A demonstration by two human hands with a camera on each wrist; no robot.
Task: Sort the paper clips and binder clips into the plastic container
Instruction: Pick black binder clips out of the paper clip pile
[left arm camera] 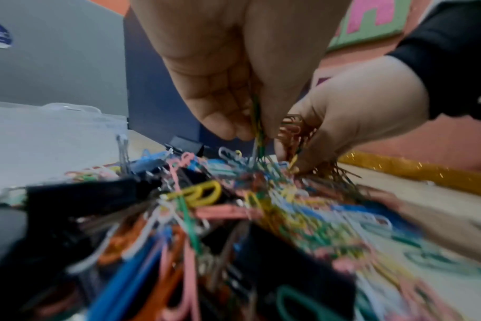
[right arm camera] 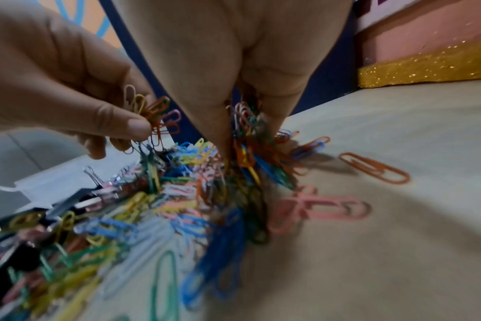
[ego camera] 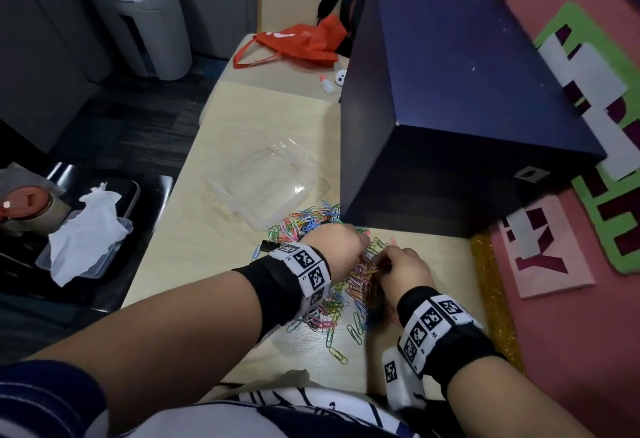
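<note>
Both hands down in the pile of paper clips [ego camera: 322, 302] on the desk [ego camera: 221, 240], fingertips close together at the pile's far-right part. L hand [ego camera: 334, 250] – thumb and fingers pinch a small bunch of clips [right arm camera: 154, 117], orange/pink/yellow, loops up, long axes roughly vertical, held just above the pile. R hand [ego camera: 403, 271] – fingers curled round a thicker bunch of clips [right arm camera: 244, 130], mixed colours; these hang from the fingers with long axes near vertical, lower ends reaching into the pile.

Rest of pile lies flat, clips pointing every way, spread from under the L wrist to ahead of both hands. Black binder clips [left arm camera: 80, 195] sit in the pile on the L hand's side, one [ego camera: 268, 247] just left of the L wristband; which way its handles point, cannot tell. Single orange clip [right arm camera: 374, 168] and pink clip [right arm camera: 324, 206] lie flat to the right of the R hand, apart from the pile, long axes running left-right in the right wrist view.

Clear plastic container [ego camera: 270, 177] ahead-left of the hands, lid open, touching the pile's far edge. Dark blue box [ego camera: 450, 108] ahead-right of the hands, pile up against its near side.
</note>
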